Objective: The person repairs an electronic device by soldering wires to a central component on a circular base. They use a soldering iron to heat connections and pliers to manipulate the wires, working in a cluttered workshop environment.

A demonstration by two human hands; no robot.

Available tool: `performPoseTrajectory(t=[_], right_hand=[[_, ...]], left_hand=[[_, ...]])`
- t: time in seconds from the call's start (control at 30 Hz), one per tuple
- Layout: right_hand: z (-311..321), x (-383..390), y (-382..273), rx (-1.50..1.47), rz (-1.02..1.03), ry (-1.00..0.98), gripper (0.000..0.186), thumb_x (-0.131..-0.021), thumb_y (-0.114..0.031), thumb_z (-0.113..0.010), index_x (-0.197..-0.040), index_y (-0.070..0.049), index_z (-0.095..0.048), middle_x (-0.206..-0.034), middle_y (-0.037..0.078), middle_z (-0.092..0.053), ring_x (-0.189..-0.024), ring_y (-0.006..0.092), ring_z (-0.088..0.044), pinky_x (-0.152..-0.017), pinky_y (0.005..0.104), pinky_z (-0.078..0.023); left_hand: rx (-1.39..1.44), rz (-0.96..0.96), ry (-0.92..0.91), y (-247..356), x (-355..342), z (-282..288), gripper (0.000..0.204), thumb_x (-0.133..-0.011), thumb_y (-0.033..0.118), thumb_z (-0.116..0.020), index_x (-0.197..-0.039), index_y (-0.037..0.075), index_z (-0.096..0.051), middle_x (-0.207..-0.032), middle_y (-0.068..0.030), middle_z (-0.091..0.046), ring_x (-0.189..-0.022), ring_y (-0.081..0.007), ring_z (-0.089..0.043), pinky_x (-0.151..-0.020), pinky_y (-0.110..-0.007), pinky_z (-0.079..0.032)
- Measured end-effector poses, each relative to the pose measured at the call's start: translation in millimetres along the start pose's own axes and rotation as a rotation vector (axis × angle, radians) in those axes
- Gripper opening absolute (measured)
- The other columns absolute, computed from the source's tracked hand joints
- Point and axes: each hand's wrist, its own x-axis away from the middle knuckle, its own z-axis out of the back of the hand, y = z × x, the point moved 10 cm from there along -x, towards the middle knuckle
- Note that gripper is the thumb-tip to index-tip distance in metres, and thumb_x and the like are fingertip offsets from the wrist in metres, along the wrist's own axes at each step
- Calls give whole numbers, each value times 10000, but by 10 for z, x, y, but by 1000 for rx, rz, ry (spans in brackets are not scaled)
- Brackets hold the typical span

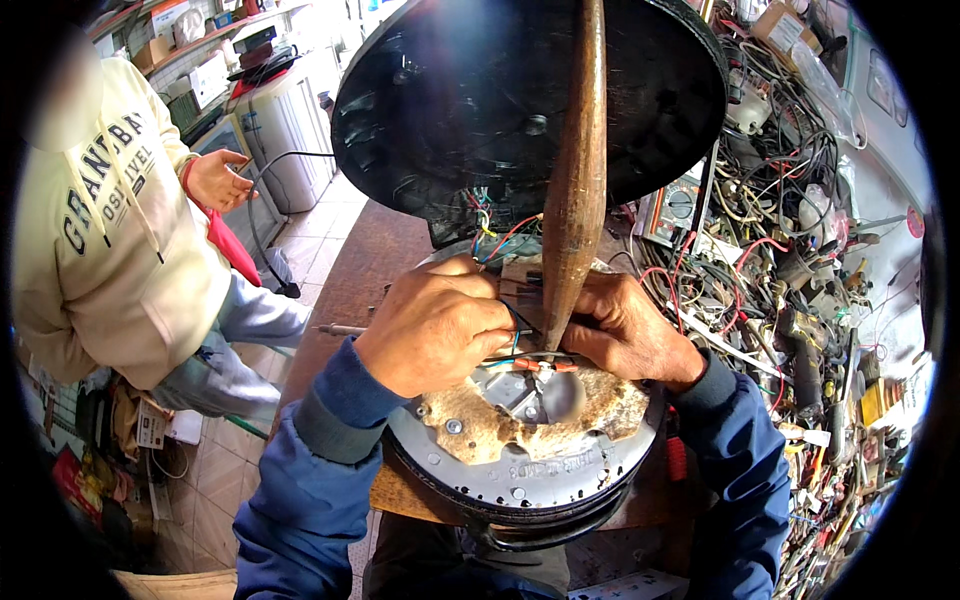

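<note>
A round grey metal appliance base [520, 482] lies open on a wooden bench, with a tan, scorched-looking insulation sheet [475, 425] on top. Its large black round cover [450, 130] is tilted up at the far side. A tapered brown wooden stick [577, 160] stands up between base and cover. My left hand [440, 325] is closed, its fingertips pinching a thin wire [516, 335] left of the stick. Right of the stick, my right hand [635, 330] is curled; the stick partly hides its fingertips and whatever they hold. Red-sleeved wires [540, 366] run across the base below my hands.
Coloured wires [485, 228] link base and cover. A multimeter [672, 210] and a dense heap of cables and tools [790, 300] crowd the right side. At left stands a person in a cream hoodie [120, 240], one hand [218, 180] held out. A screwdriver-like tool [340, 330] lies on the bench [340, 270].
</note>
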Motion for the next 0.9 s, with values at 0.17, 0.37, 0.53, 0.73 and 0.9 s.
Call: performPoseTrajectory(t=[0.17, 0.37, 0.53, 0.73, 0.9], right_hand=[[-14, 3, 64, -44, 14, 4, 278, -845, -21, -643, -1097, 11, -755, -1087, 233, -730, -1028, 402, -719, -927, 468, -558], [4, -5, 39, -57, 15, 24, 219, -878, -15, -665, -1077, 5, -754, -1018, 169, -734, -949, 308, -735, -867, 405, -561], [-39, -1, 145, -173, -107, 4, 204, -881, -34, -690, -1068, 5, -762, -1015, 143, -742, -948, 247, -733, -856, 375, -555], [68, 95, 64, -23, -110, -5, 233, -893, -70, -747, -1111, 11, -762, -1041, 187, -745, -956, 324, -744, -865, 409, -572], [1158, 777, -97, 121, -266, 398, 283, -968, -67, -733, -1220, 63, -734, -1072, 116, -770, -981, 156, -724, -869, 327, -587]], left_hand=[[87, 78, -98, -115, -1, -108, 132, -885, 210, -781, -936, 89, -797, -835, -95, -691, -896, -309, -672, -803, -452, -542], [229, 104, -129, -202, 25, -141, 139, -884, 161, -794, -980, 62, -803, -839, -122, -699, -842, -308, -679, -760, -439, -529], [294, 76, -125, -182, 2, -134, 167, -890, 150, -793, -995, 21, -795, -838, -149, -703, -794, -314, -682, -726, -440, -530], [254, 148, -179, -203, 10, -180, 171, -899, 137, -778, -1004, 2, -792, -846, -157, -708, -812, -315, -700, -740, -427, -540], [296, 132, -142, -222, -5, -218, 186, -899, 145, -762, -993, -12, -792, -909, -182, -746, -842, -322, -719, -761, -424, -553]])
